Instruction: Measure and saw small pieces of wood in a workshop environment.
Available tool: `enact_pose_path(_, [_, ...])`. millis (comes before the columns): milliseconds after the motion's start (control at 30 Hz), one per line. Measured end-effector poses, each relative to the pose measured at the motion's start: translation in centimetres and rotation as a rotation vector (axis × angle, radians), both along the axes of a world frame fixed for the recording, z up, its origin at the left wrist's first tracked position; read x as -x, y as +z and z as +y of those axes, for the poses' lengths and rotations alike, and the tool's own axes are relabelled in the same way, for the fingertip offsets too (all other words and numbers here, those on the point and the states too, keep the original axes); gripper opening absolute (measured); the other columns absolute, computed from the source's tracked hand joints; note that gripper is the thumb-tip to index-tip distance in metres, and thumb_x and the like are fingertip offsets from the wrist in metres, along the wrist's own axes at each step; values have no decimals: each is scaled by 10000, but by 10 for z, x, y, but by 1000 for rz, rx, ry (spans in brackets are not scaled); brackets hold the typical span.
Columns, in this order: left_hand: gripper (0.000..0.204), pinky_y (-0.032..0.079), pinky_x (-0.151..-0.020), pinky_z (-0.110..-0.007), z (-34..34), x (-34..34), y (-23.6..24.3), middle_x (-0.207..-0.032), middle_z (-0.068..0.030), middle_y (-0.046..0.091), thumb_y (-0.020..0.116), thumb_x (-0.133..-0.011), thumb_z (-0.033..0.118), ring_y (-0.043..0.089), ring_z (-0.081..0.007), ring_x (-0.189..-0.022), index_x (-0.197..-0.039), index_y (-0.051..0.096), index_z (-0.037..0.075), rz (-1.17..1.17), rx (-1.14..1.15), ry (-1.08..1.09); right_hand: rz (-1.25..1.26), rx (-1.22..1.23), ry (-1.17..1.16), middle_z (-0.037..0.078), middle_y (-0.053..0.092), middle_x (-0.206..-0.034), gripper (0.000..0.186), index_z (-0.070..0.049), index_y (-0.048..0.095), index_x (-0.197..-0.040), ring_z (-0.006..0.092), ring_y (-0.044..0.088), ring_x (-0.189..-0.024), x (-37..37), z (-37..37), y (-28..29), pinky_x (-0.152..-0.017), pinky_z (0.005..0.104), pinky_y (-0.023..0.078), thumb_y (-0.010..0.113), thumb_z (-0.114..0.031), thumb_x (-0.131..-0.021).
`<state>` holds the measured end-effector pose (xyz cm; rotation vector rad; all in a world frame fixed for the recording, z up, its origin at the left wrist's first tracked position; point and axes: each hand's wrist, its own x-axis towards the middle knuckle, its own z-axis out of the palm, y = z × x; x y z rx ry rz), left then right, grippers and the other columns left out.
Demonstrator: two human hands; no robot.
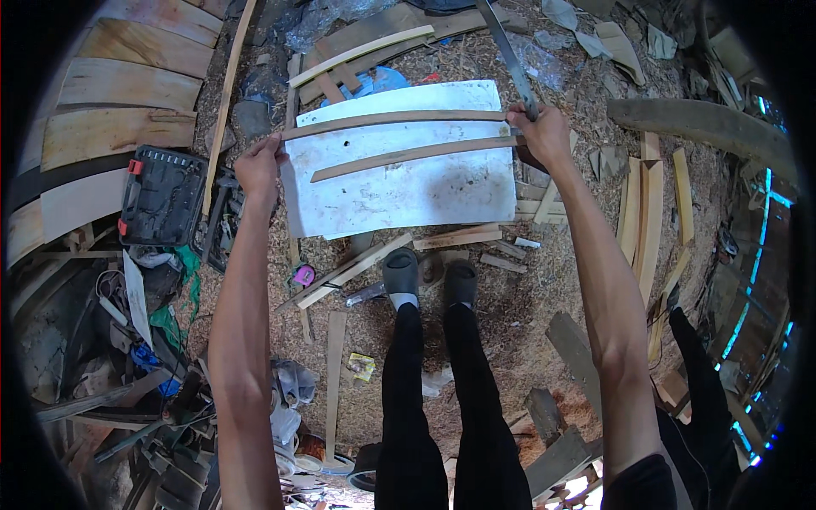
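A thin wooden strip (pixel 391 119) spans between my hands above a stained white board (pixel 399 204). My left hand (pixel 259 166) is closed on the strip's left end. My right hand (pixel 542 136) grips its right end, near a second wooden strip (pixel 408 156), whose right end runs under that hand. This second strip slants across the board; I cannot tell whether my fingers touch it. A long grey metal blade (pixel 508 59) stretches up from beside my right hand. Whether that hand also holds the blade is unclear.
An open black tool case (pixel 166 200) and stacked wood panels (pixel 123 136) lie at left. A pink tape measure (pixel 304 274) and wood offcuts (pixel 353 268) lie near my feet on the shavings. At right are long wood strips (pixel 650 212) and another person's dark-clothed leg (pixel 701 374).
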<state>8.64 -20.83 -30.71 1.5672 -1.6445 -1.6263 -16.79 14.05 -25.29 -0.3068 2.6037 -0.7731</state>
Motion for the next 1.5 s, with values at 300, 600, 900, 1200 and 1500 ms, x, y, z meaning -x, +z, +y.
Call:
enact_pose_path(300, [217,504,-586,-245,16,-12,8,-771,-54,667,697,-870,171,596,-106,-635,-944,711,-33,-59,142,-33,136,-32,-31,142,690,-763,195,-71,733,-933,271,678,-741,10,28,21,-714,381,498,694,-227,-822])
enact_pose_path(600, [197,517,-693,-281,64,-47,11,-828,-106,697,620,-856,75,644,-140,-724,-998,702,-33,-31,236,-348,-20,-77,-6,150,705,-801,267,-74,738,-946,284,687,-794,1,65,9,-735,378,501,721,-299,-804])
enact_pose_path(900, [225,517,-762,-305,72,-82,27,-919,-142,708,676,-845,84,675,-185,-823,-1044,691,-19,-183,275,-421,-64,83,-106,99,725,-823,232,-82,746,-931,218,688,-792,-40,76,-3,-742,342,505,745,-263,-786])
enact_pose_path(1200, [209,520,-759,-312,87,-127,30,-941,-129,701,675,-842,43,672,-186,-847,-1045,696,0,-225,385,-357,-165,59,-106,88,713,-780,231,-20,736,-905,178,667,-720,-105,78,26,-700,313,499,736,-222,-792])
enact_pose_path(1500, [225,522,-768,-301,90,-131,32,-939,-139,712,678,-846,50,673,-188,-849,-1064,694,-5,-284,403,-368,-150,90,-130,103,714,-779,210,-45,744,-933,181,662,-711,-125,89,15,-689,319,503,732,-207,-800])
